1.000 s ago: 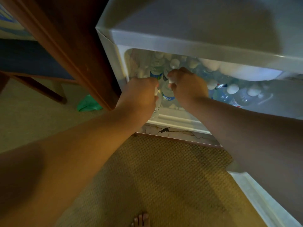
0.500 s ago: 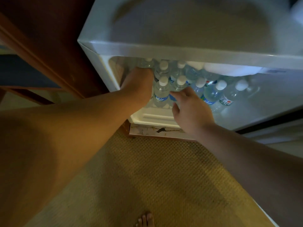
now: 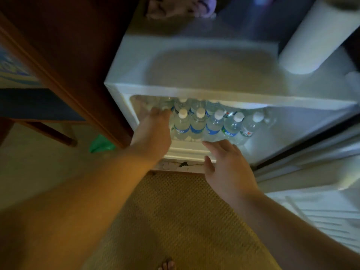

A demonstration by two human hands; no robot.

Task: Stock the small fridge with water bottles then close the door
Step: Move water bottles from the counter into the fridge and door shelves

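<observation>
The small white fridge (image 3: 194, 90) stands open, lit inside. Several clear water bottles (image 3: 198, 123) with white caps and blue labels stand in rows on its shelf. My left hand (image 3: 155, 123) reaches into the left side of the fridge, its fingers among the bottles at the left end; the fingertips are hidden, so its grip is unclear. My right hand (image 3: 228, 164) hovers open, fingers spread, just in front of the fridge's lower edge, holding nothing. The fridge door (image 3: 315, 207) hangs open at the lower right.
A dark wooden cabinet side (image 3: 74, 61) stands left of the fridge. On the fridge top rest a white paper roll (image 3: 315, 39) and a crumpled cloth (image 3: 175, 6). A woven mat (image 3: 175, 221) covers the floor. A green bag (image 3: 101, 145) lies at left.
My right hand has let go of the bottles and drawn back out of the fridge, opening. The view has tilted up, showing more of the fridge top. My left hand stays inside.
</observation>
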